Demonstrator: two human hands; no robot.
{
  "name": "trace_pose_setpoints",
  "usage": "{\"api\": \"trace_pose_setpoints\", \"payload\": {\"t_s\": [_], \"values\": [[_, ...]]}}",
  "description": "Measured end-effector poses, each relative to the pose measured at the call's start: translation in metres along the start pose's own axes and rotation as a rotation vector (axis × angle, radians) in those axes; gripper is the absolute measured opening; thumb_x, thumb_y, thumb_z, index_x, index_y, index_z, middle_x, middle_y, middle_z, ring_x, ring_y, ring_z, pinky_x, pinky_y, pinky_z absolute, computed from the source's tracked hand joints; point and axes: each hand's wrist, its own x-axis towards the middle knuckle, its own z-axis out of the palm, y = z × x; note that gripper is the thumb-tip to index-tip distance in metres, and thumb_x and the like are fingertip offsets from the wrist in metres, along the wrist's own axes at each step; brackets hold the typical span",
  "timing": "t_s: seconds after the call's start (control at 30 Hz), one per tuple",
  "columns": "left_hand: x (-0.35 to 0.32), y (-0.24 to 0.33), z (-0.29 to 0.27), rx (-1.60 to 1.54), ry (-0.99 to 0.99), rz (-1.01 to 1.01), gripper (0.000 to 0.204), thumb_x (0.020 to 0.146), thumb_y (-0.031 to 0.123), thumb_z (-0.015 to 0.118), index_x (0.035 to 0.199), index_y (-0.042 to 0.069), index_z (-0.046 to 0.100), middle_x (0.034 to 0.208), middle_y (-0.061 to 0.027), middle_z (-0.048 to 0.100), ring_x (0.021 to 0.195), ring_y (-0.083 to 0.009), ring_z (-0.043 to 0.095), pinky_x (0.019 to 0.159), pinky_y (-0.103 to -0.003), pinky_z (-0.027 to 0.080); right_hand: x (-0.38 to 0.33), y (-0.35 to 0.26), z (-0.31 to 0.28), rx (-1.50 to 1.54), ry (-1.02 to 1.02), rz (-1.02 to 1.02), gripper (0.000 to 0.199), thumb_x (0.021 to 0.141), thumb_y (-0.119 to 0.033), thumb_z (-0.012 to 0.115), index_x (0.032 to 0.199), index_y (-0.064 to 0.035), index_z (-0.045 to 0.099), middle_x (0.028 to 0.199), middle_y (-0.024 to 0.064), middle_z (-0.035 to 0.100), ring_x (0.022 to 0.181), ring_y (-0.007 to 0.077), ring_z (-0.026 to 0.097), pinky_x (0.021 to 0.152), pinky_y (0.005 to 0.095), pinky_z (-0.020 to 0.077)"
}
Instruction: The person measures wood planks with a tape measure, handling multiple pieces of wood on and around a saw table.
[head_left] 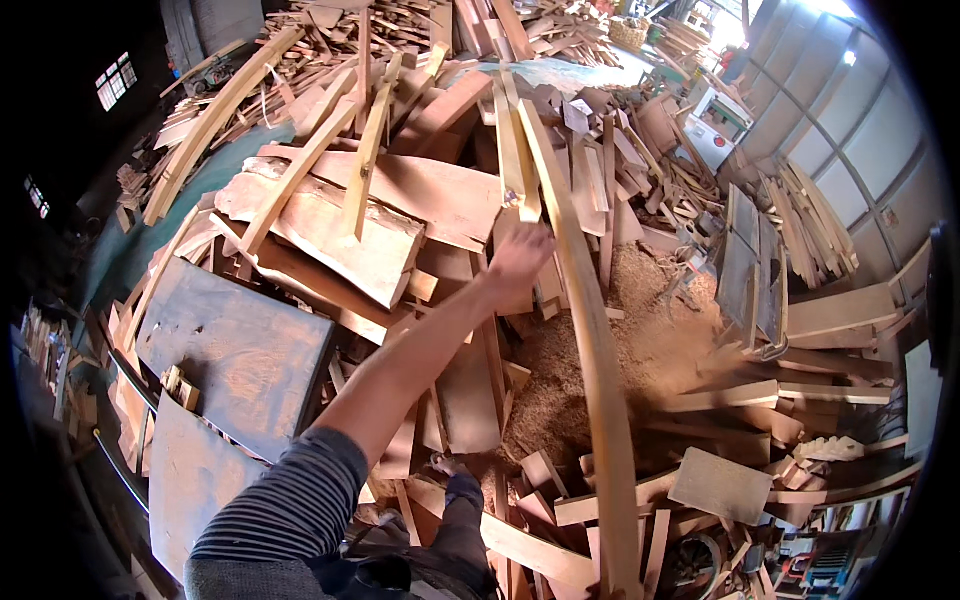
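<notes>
My left arm, in a striped sleeve, stretches forward over a heap of timber. At its end my left hand (520,264) has its fingers curled together, against the left edge of a long pale wooden plank (583,320). Right above the knuckles is the lower end of a narrow wooden batten (514,165). What lies inside the fingers is hidden. The long plank slants from the far middle down to the lower edge, widest near me. My right hand is out of sight.
A blue-grey board (235,350) lies to the left, beside wide raw-edged slabs (330,225). Sawdust (640,330) covers the ground right of the plank, with loose offcuts around it. A white machine (718,122) stands at the far right by a panelled wall (830,110).
</notes>
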Motion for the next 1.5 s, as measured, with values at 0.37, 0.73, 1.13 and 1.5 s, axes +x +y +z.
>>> {"api": "trace_pose_setpoints", "payload": {"t_s": [0.37, 0.73, 1.13, 1.5], "values": [[-0.480, 0.150, -0.080, -0.750, -0.201, -0.848, 0.016, 0.089, 0.012, 0.064, 0.103, 0.004, 0.067, 0.099, -0.0189, 0.068, 0.090, -0.0381, 0.068, 0.078, -0.046, 0.055, 0.086, -0.057, 0.107, -0.657, -0.050, -0.959, 0.054, 0.084, -0.029, 0.080, 0.122, 0.0007, 0.055, 0.093, 0.0223, 0.064, 0.077, 0.0431, 0.066, 0.062, 0.0487, 0.0546], [-0.553, 0.182, -0.170, -0.419, 0.155, -1.393, 0.008, 0.089, 0.008, 0.062, 0.090, 0.003, 0.068, 0.087, -0.0162, 0.071, 0.077, -0.0336, 0.072, 0.069, -0.040, 0.057, 0.305, -0.152, 0.391, -0.595, -0.008, -1.117, 0.050, 0.086, -0.040, 0.077, 0.112, -0.0017, 0.057, 0.086, 0.0239, 0.071, 0.082, 0.0446, 0.070, 0.067, 0.0525, 0.0537], [-0.540, 0.231, -0.161, -0.543, 0.083, -1.440, 0.025, 0.087, 0.012, 0.066, 0.109, 0.001, 0.069, 0.102, -0.0197, 0.071, 0.093, -0.0384, 0.070, 0.079, -0.042, 0.057, 0.293, -0.189, 0.530, -0.630, -0.250, -0.963, 0.046, 0.091, -0.041, 0.067, 0.127, -0.0129, 0.065, 0.106, 0.0200, 0.074, 0.100, 0.0423, 0.070, 0.086, 0.0507, 0.0547], [-0.560, 0.231, -0.171, -0.418, 0.173, -1.486, 0.017, 0.085, 0.010, 0.069, 0.100, 0.001, 0.071, 0.103, -0.0174, 0.073, 0.094, -0.0355, 0.072, 0.081, -0.040, 0.058, 0.158, -0.049, 0.680, -0.024, -1.149, 0.151, 0.061, 0.085, -0.058, 0.077, 0.099, -0.0004, 0.065, 0.079, 0.0105, 0.068, 0.059, 0.0169, 0.062, 0.052, 0.0309, 0.0522]]}}
